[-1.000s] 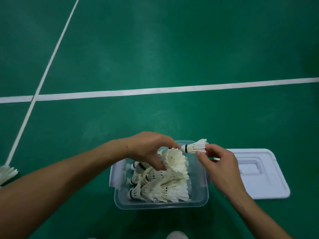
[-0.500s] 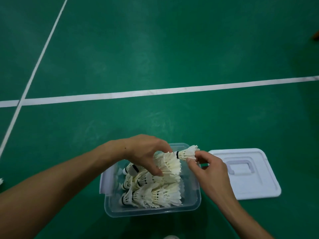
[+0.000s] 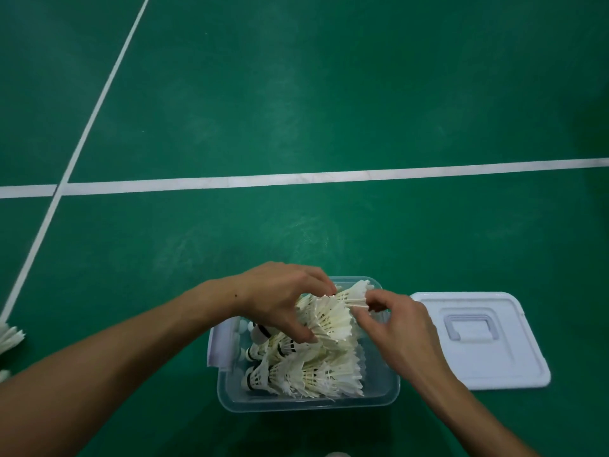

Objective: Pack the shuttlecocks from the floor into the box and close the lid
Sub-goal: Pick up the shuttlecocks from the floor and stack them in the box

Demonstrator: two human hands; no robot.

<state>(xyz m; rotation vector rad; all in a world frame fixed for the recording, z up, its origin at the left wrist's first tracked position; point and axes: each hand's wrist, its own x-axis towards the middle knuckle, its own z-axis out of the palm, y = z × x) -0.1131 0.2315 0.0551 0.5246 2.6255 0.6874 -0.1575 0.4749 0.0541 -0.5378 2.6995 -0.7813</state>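
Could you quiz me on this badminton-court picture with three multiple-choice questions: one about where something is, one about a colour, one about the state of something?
1. Where is the lid?
A. On the floor to the right of the box
B. Fitted on the box
C. In the left hand

2. What colour is the floor?
A. Blue
B. Green with white lines
C. Brown wood

3. What is the right hand doing?
A. Resting flat on the floor
B. Lifting the lid
C. Pinching a shuttlecock over the box

Answers:
1 A: the lid lies flat on the floor beside the open box.
2 B: the court is green, crossed by white lines.
3 C: its fingers pinch the feathers of a shuttlecock above the box, where the left hand holds a stack of shuttlecocks.
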